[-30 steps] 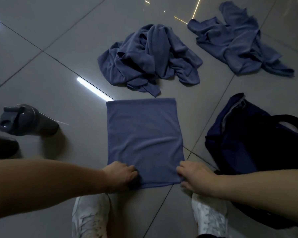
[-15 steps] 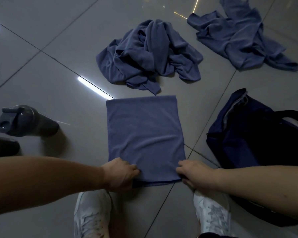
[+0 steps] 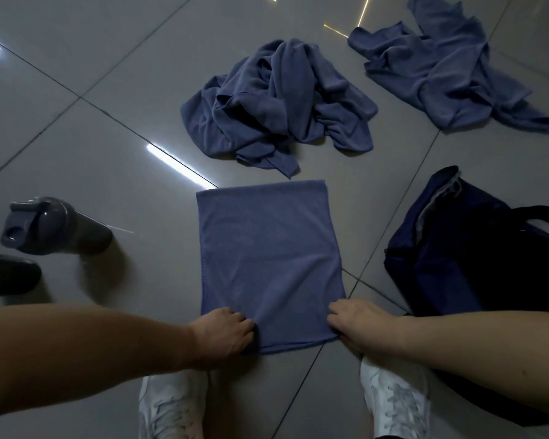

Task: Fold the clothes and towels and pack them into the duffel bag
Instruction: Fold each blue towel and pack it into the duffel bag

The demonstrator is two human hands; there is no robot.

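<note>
Head view: barely any change over the last second. The left hand [image 3: 222, 332] and right hand [image 3: 352, 321] still pinch the near corners of the towel [image 3: 267, 258], which lies flat on the floor [image 3: 108, 137]. Next fold probably imminent. The duffel bag [image 3: 457, 248] sits just right, and two crumpled cloths [image 3: 276, 103] remain unfolded.

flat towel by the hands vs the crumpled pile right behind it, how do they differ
The flat towel lies smooth as a neat rectangle; the crumpled pile is a bunched heap of folds. The left hand and right hand hold the flat towel's near corners; nothing touches the crumpled pile. Both are the same blue cloth, lying on the tiled floor.
</note>
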